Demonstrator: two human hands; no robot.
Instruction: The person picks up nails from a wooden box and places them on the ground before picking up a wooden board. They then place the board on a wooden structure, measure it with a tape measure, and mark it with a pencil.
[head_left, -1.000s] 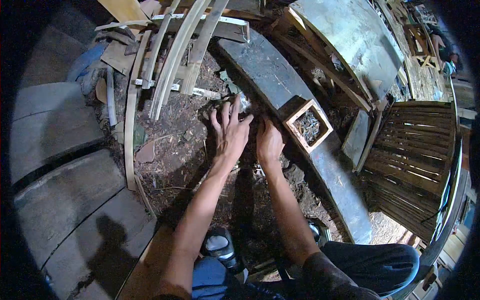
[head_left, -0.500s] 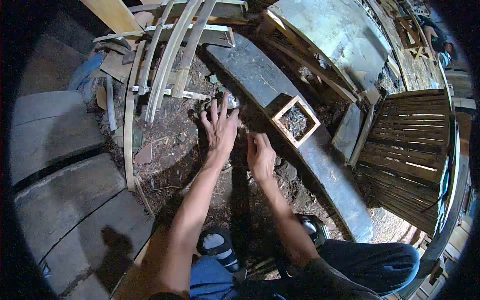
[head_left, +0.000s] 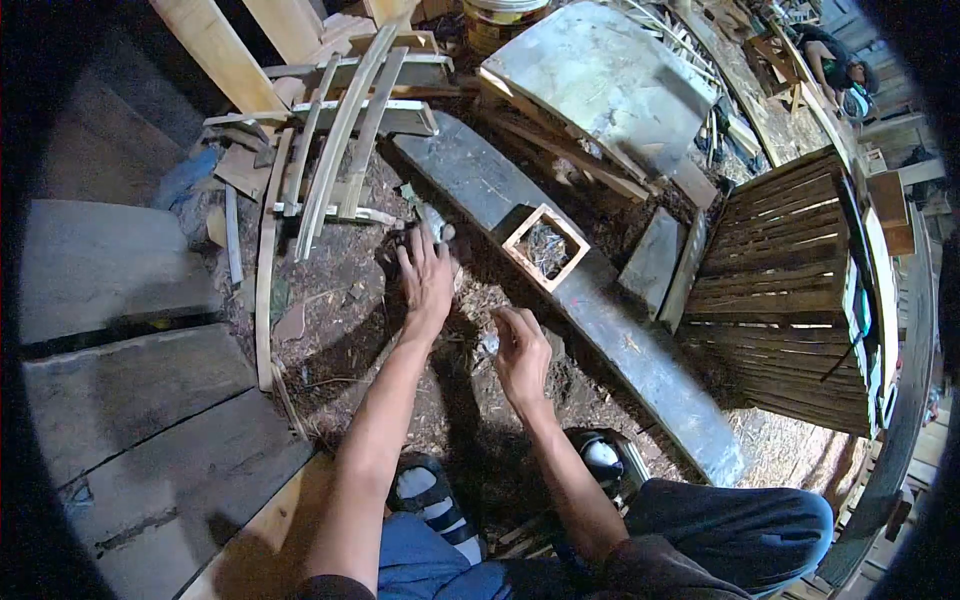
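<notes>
Brown, chip-strewn dirt likely explains the open left hand reaching low; I cannot tell if the curled right hand grips anything

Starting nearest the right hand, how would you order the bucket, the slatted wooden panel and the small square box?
1. Small square box: just ahead of the right hand, on the long plank.
2. Slatted wooden panel: off to the right.
3. Bucket: far ahead, at the view's top edge.
</notes>
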